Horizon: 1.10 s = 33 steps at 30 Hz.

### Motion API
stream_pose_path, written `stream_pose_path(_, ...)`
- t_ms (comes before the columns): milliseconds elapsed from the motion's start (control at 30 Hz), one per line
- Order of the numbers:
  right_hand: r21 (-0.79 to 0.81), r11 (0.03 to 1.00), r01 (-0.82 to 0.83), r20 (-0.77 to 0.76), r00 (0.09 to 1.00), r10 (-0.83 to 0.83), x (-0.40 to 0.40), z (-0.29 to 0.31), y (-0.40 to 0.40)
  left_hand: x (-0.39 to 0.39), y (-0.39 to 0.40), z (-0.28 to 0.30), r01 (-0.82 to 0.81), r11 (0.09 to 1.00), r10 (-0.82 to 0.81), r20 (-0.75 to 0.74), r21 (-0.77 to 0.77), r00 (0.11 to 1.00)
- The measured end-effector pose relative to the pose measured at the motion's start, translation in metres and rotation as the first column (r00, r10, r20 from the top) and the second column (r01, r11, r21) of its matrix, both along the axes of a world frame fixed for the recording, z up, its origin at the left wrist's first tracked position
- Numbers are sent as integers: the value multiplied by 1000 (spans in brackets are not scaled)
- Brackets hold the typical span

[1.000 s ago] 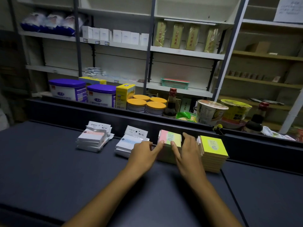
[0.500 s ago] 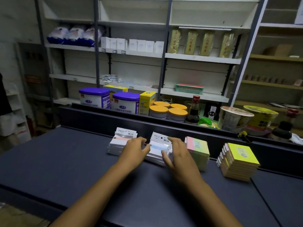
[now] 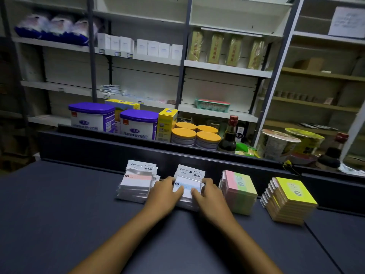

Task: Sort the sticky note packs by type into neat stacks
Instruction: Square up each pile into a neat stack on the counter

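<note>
Blue-striped pack stack gripped between left hand and right hand, pink-striped stack just left, pastel stack right.

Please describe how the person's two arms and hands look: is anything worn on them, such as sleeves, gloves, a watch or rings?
Both forearms are bare as far as the picture shows; no sleeve reaches into view. The left hand and the right hand wear no gloves. No watch, bracelet or band shows on either wrist, and I see no rings on the fingers, though the dim light hides fine detail.
</note>
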State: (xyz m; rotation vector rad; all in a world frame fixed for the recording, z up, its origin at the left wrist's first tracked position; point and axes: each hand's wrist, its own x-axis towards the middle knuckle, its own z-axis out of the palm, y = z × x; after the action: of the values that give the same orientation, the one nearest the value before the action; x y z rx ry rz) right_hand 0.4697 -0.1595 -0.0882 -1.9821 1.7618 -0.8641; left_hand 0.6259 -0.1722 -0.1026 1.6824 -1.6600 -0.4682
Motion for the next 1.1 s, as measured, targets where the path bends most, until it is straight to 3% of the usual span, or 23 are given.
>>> stream_pose_path(100, -65, 998, -25, 170, 985, 35, -1, -5, -3, 0, 1, -3, 5, 997, -16, -140, -77, 990)
stream_pose_path(233, -258, 966, -9, 256, 964, 77, 0, -6, -3, -3, 2, -1, 40, 982, -84, -235, -184, 968)
stream_pose_path(367, -258, 966, -31, 218, 972, 90, 4, -10, -5, -5, 3, -1, 103, 977, -145, -230, -187, 962)
stream_pose_path(567, -189, 976, -104, 183, 973, 140, 5, -16, -3, -11, -1, -4, 180, 981, -191, -185, -73, 964)
stream_pose_path(667, -200, 973, -111, 160, 976, 144, 5, -16, -3, -14, -1, -5, 227, 969, -245, -218, -101, 945)
stream_pose_path(833, -325, 939, -108, 167, 971, 170, 4, -15, -1, -11, 0, -4, 146, 969, -208, -340, -199, 917)
stream_pose_path(1000, -226, 967, -115, 116, 983, 144, 3, -23, -3, -12, 4, -10, 217, 963, -254, -275, -159, 927)
stream_pose_path(1100, -280, 952, -121, 151, 974, 168, 0, -20, 0, -12, 6, -7, 196, 964, -247, -341, -178, 907)
